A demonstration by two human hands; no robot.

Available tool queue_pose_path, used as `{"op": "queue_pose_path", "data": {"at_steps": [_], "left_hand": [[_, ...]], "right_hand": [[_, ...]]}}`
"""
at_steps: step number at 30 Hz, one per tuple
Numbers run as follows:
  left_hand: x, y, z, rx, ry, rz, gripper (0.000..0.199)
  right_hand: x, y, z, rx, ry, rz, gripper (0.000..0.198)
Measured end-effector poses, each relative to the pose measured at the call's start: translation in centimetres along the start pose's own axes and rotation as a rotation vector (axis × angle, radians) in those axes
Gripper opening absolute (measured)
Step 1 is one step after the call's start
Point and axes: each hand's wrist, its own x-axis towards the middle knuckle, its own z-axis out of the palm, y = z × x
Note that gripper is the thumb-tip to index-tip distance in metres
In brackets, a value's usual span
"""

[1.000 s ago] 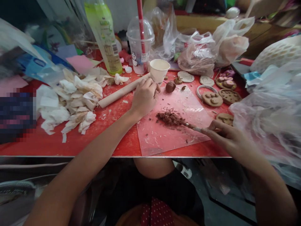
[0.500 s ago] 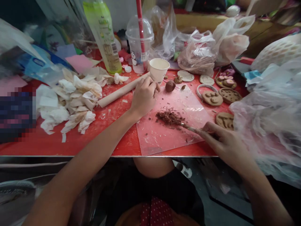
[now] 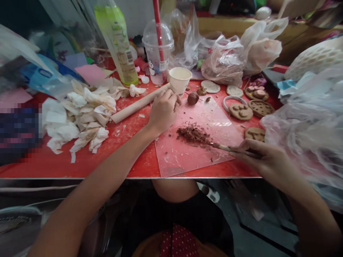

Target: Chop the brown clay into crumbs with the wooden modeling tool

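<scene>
Head view: right hand clasps slim tool, long axis aimed left at crumbs; left hand's grip unclear.

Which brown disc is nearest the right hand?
The front disc, just beyond the right hand; the other brown discs sit farther back, grouped near the pale ring.

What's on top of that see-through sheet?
A brown crumb pile lies on the clear sheet, with a slim tool reaching the pile and a brown ball farther back. The left hand covers part, hiding anything underneath.
</scene>
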Motion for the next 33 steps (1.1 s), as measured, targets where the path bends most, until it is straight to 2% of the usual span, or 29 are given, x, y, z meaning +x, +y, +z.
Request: {"op": "queue_pose_path", "data": {"at_steps": [8,13,23,30,33], "left_hand": [[0.1,0.3,-0.1,-0.008,-0.017,-0.034,0.024],[0.2,0.4,-0.1,-0.039,-0.016,-0.062,0.023],[0.3,0.5,-0.2,-0.051,-0.026,-0.079,0.02],[0.4,0.6,-0.1,-0.105,-0.04,-0.107,0.02],[0.3,0.5,-0.2,-0.149,-0.018,-0.097,0.021]], "right_hand": [[0.9,-1.1,1.2,0.005,0.083,-0.055,0.028],[1.1,-1.1,1.9,0.02,0.089,-0.085,0.024],[-0.2,-3.1,3.8,-0.207,0.272,-0.345,0.01],[-0.3,-3.6,5.7,-0.339,0.377,-0.424,0.01],[-0.2,-4.0,6.3,-0.357,0.396,-0.404,0.012]]}}
